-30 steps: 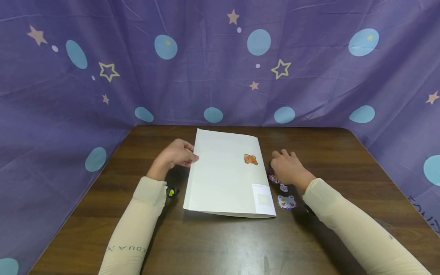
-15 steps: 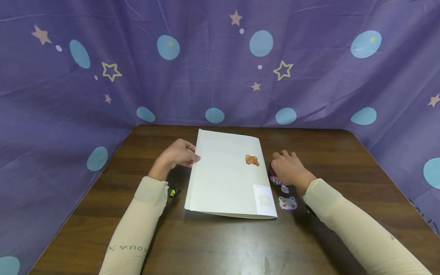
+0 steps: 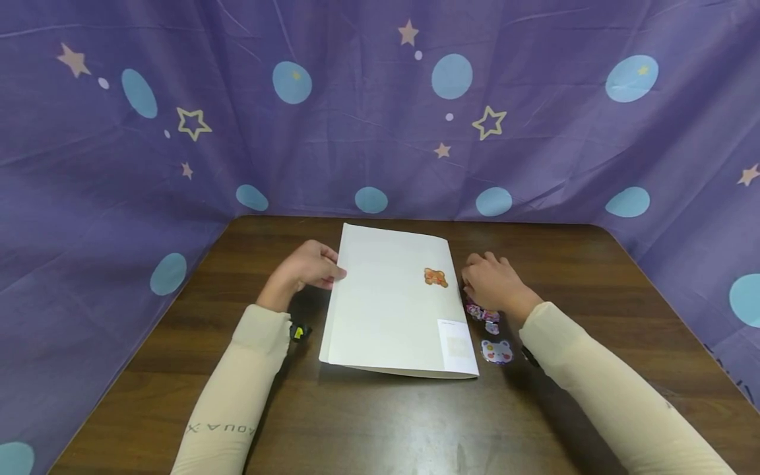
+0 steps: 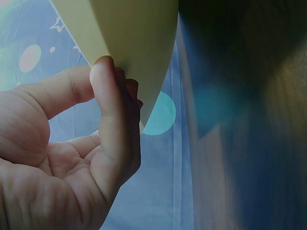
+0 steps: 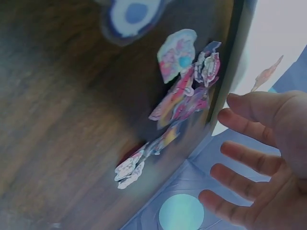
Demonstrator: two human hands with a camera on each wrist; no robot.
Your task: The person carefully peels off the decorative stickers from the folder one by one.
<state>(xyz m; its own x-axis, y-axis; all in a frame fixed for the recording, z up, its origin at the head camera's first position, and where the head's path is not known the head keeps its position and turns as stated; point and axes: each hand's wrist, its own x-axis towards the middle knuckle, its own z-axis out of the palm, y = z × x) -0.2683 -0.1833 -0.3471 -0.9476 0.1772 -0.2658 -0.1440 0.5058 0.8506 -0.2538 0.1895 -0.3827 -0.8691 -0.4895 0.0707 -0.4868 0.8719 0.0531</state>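
Note:
In the head view a white paper folder (image 3: 386, 310) lies slightly raised off the table, with a brown bear sticker (image 3: 436, 277) on its cover. My left hand (image 3: 309, 265) pinches its left edge between thumb and fingers; the left wrist view shows the folder (image 4: 139, 33) in that grip. Just beyond the folder's right edge hovers my right hand (image 3: 494, 284). In the right wrist view its fingers (image 5: 235, 182) are spread and slightly bent, and nothing shows between them. Near them lies a loose pile of colourful stickers (image 5: 187, 91), partly hidden by the hand in the head view.
A white bear-face sticker (image 3: 497, 351) lies apart, nearer me, right of the folder. A white label (image 3: 457, 336) sits on the folder's lower right corner. The brown wooden table (image 3: 380, 422) ends at a purple patterned curtain (image 3: 356, 132).
My right hand has shifted slightly left, toward the folder, uncovering more of the sticker pile. The left hand and folder stay about the same; the head view has tilted a little.

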